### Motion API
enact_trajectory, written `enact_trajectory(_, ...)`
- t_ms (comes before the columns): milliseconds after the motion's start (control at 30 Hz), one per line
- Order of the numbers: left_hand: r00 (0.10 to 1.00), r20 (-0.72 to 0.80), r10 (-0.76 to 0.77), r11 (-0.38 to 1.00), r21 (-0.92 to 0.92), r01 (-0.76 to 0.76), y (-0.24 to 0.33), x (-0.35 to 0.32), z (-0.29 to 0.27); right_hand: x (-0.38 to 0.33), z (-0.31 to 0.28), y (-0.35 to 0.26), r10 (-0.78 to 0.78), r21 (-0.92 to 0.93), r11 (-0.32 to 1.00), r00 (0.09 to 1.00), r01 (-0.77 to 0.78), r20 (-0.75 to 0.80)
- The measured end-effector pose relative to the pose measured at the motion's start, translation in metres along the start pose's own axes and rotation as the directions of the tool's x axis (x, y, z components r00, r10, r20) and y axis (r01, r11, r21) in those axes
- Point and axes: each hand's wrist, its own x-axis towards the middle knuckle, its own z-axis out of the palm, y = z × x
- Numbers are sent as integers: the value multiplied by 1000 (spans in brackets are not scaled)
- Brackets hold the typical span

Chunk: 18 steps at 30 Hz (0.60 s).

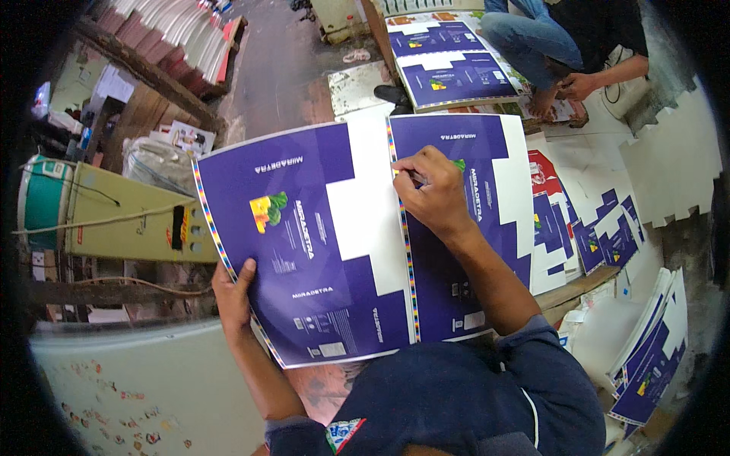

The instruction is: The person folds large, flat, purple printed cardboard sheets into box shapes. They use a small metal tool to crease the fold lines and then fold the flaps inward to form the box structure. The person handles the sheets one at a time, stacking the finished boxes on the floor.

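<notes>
A large printed sheet (277,182), purple and white with a picture of yellow and green produce, lies in front of me. My left hand (237,296) grips its left edge, thumb on top and fingers beneath. A second purple and white panel (487,251) adjoins it on the right, with a strip of coloured squares along the seam. Whether the two panels are one sheet or two, I cannot tell. Over that strip, near the top, my right hand (433,190) is closed in a pinch around a small dark slim tool (415,178), mostly hidden by the fingers.
Ahead, a stack of similar printed sheets (456,80) lies by a seated person (532,45) in jeans. More printed pieces (604,235) and a bundle of sheets (654,365) are on the right. At left stand a yellowish metal cabinet (125,216) and a pale panel (175,380) with stickers.
</notes>
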Motion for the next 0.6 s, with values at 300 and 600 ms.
enact_trajectory(300,999,34,-8,1000,16,8,7,2,-7,-38,-20,-19,-8,-87,996,981,25,195)
enact_trajectory(600,997,79,2,1000,-29,0,15,6,-1,-86,-34,-33,78,-119,992,939,-40,336)
